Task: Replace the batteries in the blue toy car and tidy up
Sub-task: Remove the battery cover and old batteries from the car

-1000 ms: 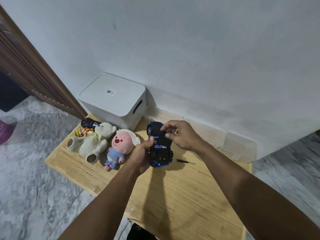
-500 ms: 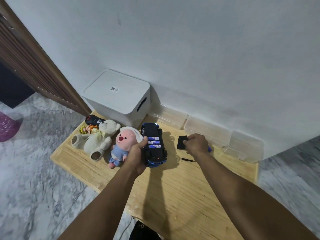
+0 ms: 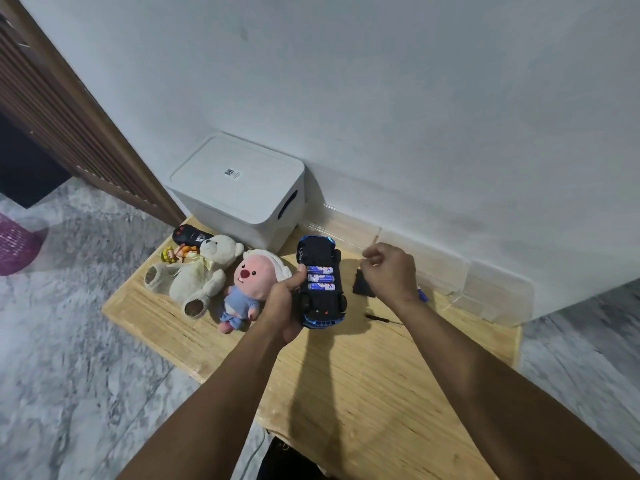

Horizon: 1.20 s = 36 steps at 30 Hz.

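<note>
Battery bay open, car held belly-up

Your left hand [image 3: 284, 304] grasps the blue toy car [image 3: 321, 283] by its side above the table [image 3: 363, 393]; it's light, rigid plastic, so hold the body. Three batteries [image 3: 321, 278] lie exposed. Your right hand [image 3: 391, 271] hovers clenched just beside it, seemingly empty.

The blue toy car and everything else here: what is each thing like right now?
Blue toy car: upside down, battery bay open, gripped by left hand.
Three blue batteries: seated in bay.
Black battery cover: off, on wooden table.
White plastic storage box: lid closed.
Right hand: curled, apparently empty.
</note>
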{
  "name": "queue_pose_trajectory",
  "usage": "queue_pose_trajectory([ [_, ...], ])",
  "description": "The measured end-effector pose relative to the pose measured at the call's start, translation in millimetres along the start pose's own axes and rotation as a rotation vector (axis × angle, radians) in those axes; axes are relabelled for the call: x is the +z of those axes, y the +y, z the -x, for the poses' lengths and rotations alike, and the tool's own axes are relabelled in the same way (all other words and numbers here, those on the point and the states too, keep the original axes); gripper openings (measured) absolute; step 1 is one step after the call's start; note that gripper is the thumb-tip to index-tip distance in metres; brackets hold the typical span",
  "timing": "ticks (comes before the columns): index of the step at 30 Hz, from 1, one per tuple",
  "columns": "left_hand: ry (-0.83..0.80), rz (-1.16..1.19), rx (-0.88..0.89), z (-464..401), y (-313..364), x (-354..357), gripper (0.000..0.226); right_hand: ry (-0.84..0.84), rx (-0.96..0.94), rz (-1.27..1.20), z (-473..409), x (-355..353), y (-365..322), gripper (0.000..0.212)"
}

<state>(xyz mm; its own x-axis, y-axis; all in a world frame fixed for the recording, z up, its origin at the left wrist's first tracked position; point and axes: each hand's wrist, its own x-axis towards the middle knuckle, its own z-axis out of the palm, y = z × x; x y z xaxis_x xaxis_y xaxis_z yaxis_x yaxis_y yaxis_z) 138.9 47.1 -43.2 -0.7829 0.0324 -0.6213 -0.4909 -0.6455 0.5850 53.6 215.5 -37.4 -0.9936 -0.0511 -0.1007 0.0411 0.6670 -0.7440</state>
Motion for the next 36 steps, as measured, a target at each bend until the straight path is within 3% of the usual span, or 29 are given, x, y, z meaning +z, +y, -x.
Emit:
queue_pose_trajectory([
  [4, -0.027, -0.004, 0.0, -4, -2, 5, 0.05, -0.197, -0.15, -0.165, 11, -5, -27, 0.01],
  [9, -0.103, -0.066, 0.036, -3, -3, 10, 0.041, -0.242, -0.244, -0.044, 16, -1, -37, 0.016],
  [13, -0.179, -0.103, 0.094, -1, -2, 6, 0.041, -0.169, -0.163, -0.003, 12, -4, -43, 0.011],
  [20, -0.172, -0.132, 0.192, 0, -2, 7, 0.044, -0.152, -0.057, 0.016, 13, -10, -55, 0.006],
  [26, -0.157, -0.106, 0.243, 2, -4, 12, 0.049, -0.164, 0.067, -0.001, 16, -11, -60, 0.017],
  [32, -0.15, -0.1, 0.276, 2, -5, 15, 0.051, -0.122, 0.135, -0.013, 18, -12, -67, 0.014],
  [36, -0.141, -0.154, 0.292, 1, -3, 12, 0.053, -0.12, 0.213, -0.151, 18, -14, -66, 0.026],
])
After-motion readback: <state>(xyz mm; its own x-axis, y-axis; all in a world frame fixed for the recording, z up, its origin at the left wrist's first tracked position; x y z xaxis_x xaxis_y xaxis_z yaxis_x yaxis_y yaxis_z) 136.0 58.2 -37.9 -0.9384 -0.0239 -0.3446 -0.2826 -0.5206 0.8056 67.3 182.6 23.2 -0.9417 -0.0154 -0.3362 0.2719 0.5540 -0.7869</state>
